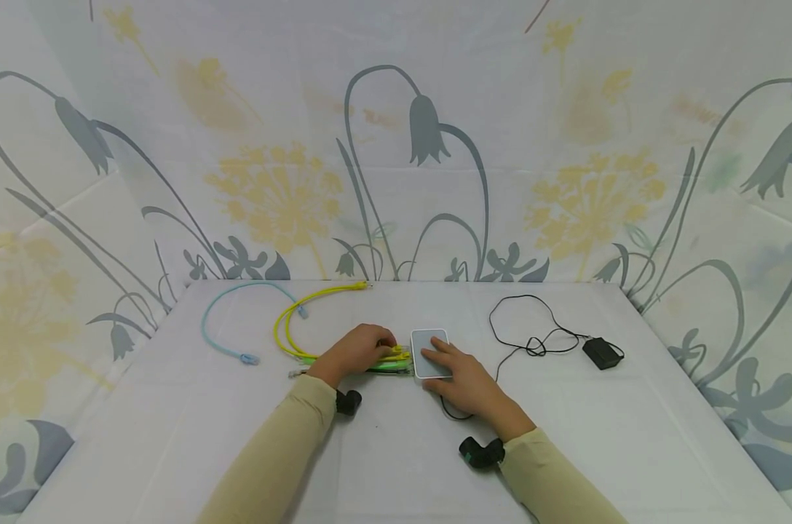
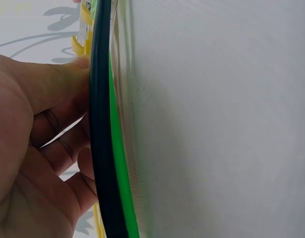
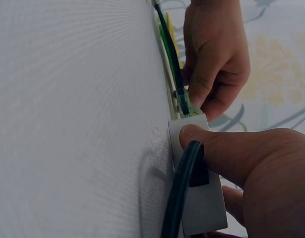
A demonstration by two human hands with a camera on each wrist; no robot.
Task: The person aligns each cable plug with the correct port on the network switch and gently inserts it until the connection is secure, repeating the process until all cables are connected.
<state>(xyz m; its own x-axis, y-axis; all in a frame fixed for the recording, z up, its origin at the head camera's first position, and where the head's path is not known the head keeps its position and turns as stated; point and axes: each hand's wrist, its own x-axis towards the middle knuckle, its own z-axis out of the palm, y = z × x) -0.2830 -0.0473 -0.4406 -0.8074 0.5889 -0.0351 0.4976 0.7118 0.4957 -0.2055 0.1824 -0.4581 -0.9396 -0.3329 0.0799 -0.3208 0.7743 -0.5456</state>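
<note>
A small white network switch (image 1: 430,354) with a grey top lies mid-table. My right hand (image 1: 468,378) holds it, fingers over the top and thumb (image 3: 192,133) against its near side. At its left side my left hand (image 1: 359,348) pinches the plug end of a yellow network cable (image 1: 291,320); the fingertips are partly hidden. Beside that hand, a green network cable (image 2: 120,163) and a black network cable (image 2: 100,119) run to the same side of the switch. The black cable's clear plug (image 3: 183,101) meets the switch's edge; its seating is hard to see.
A light blue network cable (image 1: 220,300) lies curved at the back left. On the right, a black power adapter (image 1: 602,353) has a thin looped cord (image 1: 533,348) leading towards the switch. A patterned cloth (image 1: 396,182) hangs behind the white table (image 1: 383,473).
</note>
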